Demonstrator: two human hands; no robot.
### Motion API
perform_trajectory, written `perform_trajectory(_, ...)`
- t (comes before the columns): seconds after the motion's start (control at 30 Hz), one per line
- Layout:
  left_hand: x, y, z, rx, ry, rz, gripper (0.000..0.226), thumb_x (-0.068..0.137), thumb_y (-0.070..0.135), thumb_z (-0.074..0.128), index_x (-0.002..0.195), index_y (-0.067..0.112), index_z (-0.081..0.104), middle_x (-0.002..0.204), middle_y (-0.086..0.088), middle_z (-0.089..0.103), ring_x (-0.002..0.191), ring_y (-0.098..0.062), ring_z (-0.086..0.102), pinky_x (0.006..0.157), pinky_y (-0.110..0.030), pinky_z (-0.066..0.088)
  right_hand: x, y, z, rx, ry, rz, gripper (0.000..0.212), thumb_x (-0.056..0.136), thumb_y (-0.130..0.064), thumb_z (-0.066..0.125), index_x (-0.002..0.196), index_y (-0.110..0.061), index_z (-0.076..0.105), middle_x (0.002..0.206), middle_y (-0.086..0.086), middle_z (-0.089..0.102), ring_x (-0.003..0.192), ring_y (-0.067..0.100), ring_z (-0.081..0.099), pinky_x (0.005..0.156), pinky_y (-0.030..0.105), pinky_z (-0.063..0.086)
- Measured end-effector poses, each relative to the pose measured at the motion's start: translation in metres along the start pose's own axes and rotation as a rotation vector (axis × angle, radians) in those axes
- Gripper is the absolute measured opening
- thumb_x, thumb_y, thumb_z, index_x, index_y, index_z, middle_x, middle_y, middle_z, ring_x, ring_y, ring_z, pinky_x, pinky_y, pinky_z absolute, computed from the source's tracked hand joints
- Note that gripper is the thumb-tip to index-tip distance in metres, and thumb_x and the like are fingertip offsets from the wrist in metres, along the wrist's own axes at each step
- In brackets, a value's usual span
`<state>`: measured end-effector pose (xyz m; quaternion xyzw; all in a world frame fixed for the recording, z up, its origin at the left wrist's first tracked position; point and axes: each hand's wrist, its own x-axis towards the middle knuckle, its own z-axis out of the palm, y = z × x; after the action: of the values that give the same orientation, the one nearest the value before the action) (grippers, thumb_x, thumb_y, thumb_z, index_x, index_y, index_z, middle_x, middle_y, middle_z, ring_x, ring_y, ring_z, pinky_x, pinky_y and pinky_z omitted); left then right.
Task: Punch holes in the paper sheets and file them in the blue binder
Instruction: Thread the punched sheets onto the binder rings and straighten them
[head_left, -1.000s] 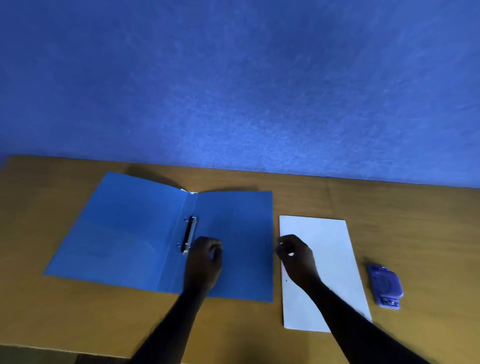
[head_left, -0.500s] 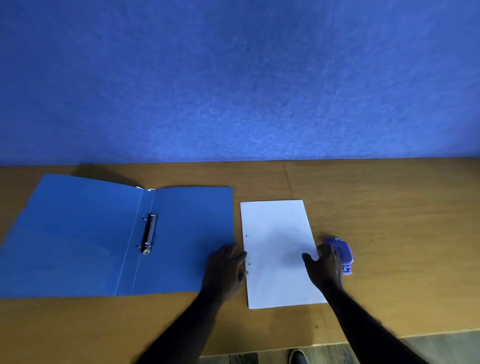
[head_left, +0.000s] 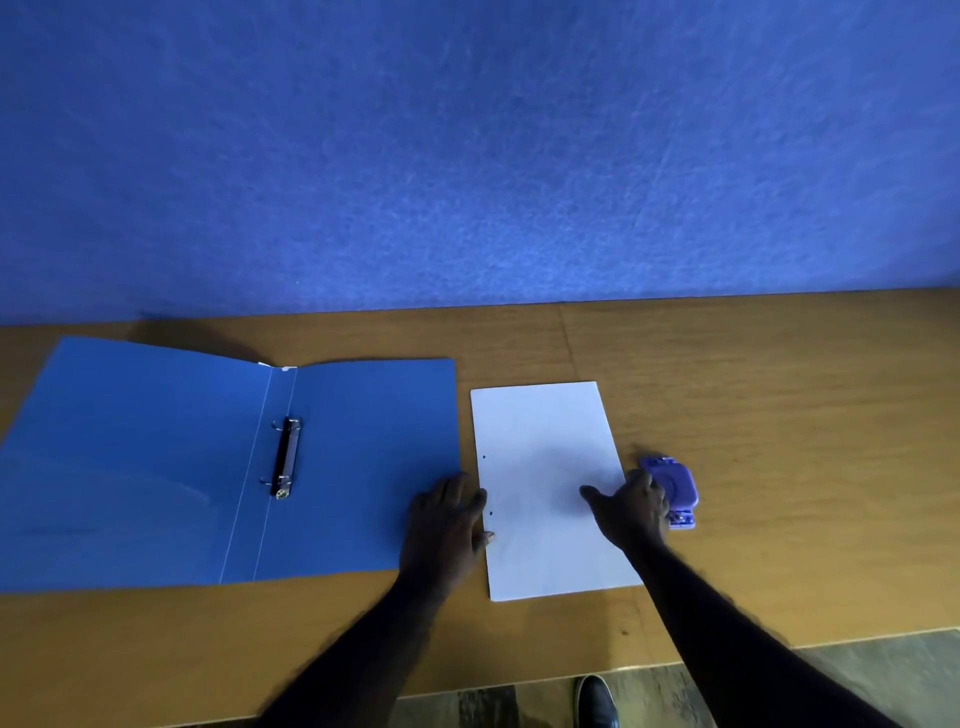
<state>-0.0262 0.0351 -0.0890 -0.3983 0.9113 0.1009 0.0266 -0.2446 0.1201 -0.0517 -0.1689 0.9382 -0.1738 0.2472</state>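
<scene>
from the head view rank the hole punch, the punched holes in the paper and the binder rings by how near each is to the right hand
1. hole punch: right against the right hand, on its outer side.
2. punched holes: at the left edge of the paper, across the sheet.
3. binder rings: far left, on the spine of the open binder.

a wooden table (head_left: 779, 395) carries an open blue binder (head_left: 156, 467), paper sheets (head_left: 540, 431) (white) and a hole punch (head_left: 675, 483).
</scene>
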Motion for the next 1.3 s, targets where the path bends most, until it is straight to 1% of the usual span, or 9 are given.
perform_trajectory(0.2,0.002,-0.002,0.002,0.005,-0.018,0.002,0.057,0.089,0.053,0.053,0.139,0.027,0.045,0.148,-0.003,0.036,0.137,-0.026,0.032,0.106,-0.046,0.034,0.015,-0.007,-0.004,-0.017,-0.073,0.095,0.083,0.078,-0.054,0.071,0.134,0.004,0.045,0.14,0.024,0.045,0.132,0.04,0.041,0.11,0.049,0.036)
perform_trajectory(0.4,0.001,-0.001,0.0,0.002,-0.009,0.001,0.057,0.088,0.053,0.054,0.138,0.027,0.046,0.147,-0.004,0.038,0.137,-0.026,0.033,0.104,-0.045,0.034,0.018,-0.011,-0.006,-0.094,-0.128,0.068,0.08,0.079,-0.056,0.068,0.131,0.001,0.049,0.137,0.023,0.05,0.129,0.04,0.044,0.109,0.048,0.037)
perform_trajectory(0.53,0.002,0.0,-0.001,0.018,-0.024,-0.005,0.056,0.088,0.053,0.054,0.138,0.028,0.048,0.147,-0.005,0.039,0.137,-0.028,0.034,0.103,-0.046,0.035,0.014,-0.02,-0.002,-0.112,-0.172,0.031,0.089,0.075,-0.072,0.06,0.128,-0.001,0.054,0.134,0.022,0.053,0.127,0.039,0.047,0.106,0.044,0.039)
perform_trajectory(0.7,-0.001,-0.001,-0.003,0.05,0.005,0.013,0.051,0.076,0.052,0.07,0.119,0.026,0.064,0.13,-0.006,0.058,0.12,-0.029,0.054,0.087,-0.045,0.049,0.015,-0.027,0.005,0.244,-0.257,0.124,0.106,0.069,-0.083,0.055,0.134,0.001,0.051,0.133,0.018,0.055,0.122,0.034,0.052,0.105,0.043,0.042)
perform_trajectory(0.8,0.0,-0.002,0.002,0.028,0.02,0.012,0.052,0.083,0.052,0.063,0.127,0.026,0.058,0.138,-0.007,0.051,0.128,-0.03,0.048,0.095,-0.047,0.044,0.015,-0.028,-0.001,0.522,-0.408,0.134,0.085,0.063,-0.084,0.058,0.104,-0.009,0.066,0.102,0.007,0.064,0.089,0.023,0.06,0.08,0.034,0.048)
perform_trajectory(0.93,0.001,-0.002,0.003,0.008,0.007,0.003,0.054,0.087,0.053,0.056,0.134,0.027,0.05,0.144,-0.005,0.042,0.132,-0.028,0.039,0.1,-0.045,0.037,0.018,-0.02,-0.017,0.682,-0.617,0.03,0.065,0.074,-0.063,0.07,0.116,-0.013,0.069,0.112,0.002,0.074,0.107,0.024,0.068,0.1,0.04,0.05)
perform_trajectory(1.0,0.002,-0.002,0.003,0.003,0.005,-0.004,0.054,0.088,0.053,0.055,0.135,0.027,0.048,0.146,-0.005,0.038,0.134,-0.028,0.035,0.102,-0.046,0.036,0.022,-0.014,-0.025,0.665,-0.627,-0.043,0.052,0.079,-0.045,0.075,0.114,-0.008,0.07,0.108,0.007,0.076,0.103,0.026,0.071,0.094,0.04,0.055)
perform_trajectory(1.1,0.001,-0.003,0.005,-0.004,0.008,-0.009,0.055,0.088,0.053,0.055,0.136,0.027,0.047,0.148,-0.005,0.036,0.136,-0.028,0.032,0.104,-0.046,0.034,0.03,-0.004,-0.038,0.576,-0.483,-0.152,0.033,0.083,-0.016,0.075,0.114,-0.005,0.068,0.107,0.013,0.075,0.096,0.029,0.071,0.088,0.043,0.057)
perform_trajectory(1.3,0.003,-0.005,0.007,-0.017,-0.002,-0.005,0.056,0.086,0.053,0.057,0.136,0.027,0.049,0.149,-0.006,0.037,0.138,-0.028,0.033,0.105,-0.046,0.032,0.036,-0.003,-0.041,0.283,-0.397,-0.281,0.025,0.087,-0.005,0.065,0.111,-0.009,0.068,0.102,0.009,0.074,0.087,0.022,0.07,0.077,0.037,0.059)
